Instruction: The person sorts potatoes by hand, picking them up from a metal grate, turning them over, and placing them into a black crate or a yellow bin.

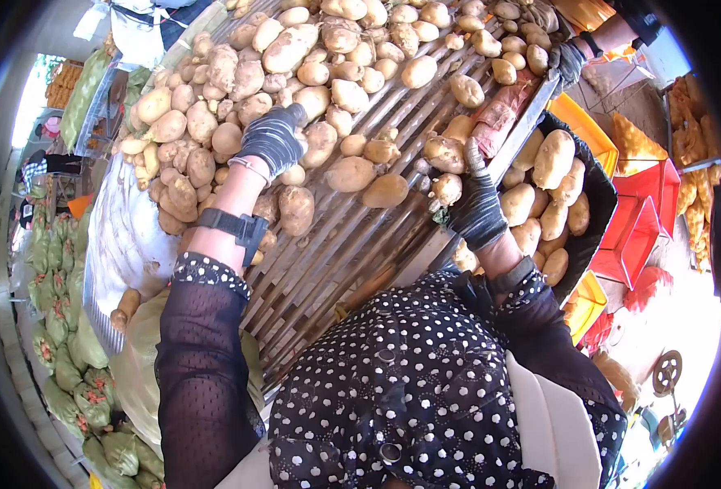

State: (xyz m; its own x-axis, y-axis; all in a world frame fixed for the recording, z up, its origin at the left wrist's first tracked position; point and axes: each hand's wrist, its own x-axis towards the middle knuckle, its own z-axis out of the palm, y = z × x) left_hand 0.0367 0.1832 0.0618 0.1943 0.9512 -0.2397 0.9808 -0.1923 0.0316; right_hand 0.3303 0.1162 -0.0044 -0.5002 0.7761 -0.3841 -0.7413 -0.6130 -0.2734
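My left hand [274, 140], in a dark striped glove, is among the heaped potatoes [202, 122]. Its fingers curl downward, and what they close on is hidden beneath the hand. My right hand [476, 210], gloved the same way, rests at the right rail of the slatted table [328, 269]. One finger stretches upward, and the hand is open beside a small potato [446, 189] with a greenish-dark end. Two loose potatoes, one an oval potato [385, 191], lie on the slats between my hands.
A black-lined crate [601, 208] of potatoes stands right of the rail. Another person's gloved hand [568, 63] is at the far right, near a reddish cloth [503, 112]. Red crates [633, 232] stand beyond; filled green sacks [67, 359] line the left.
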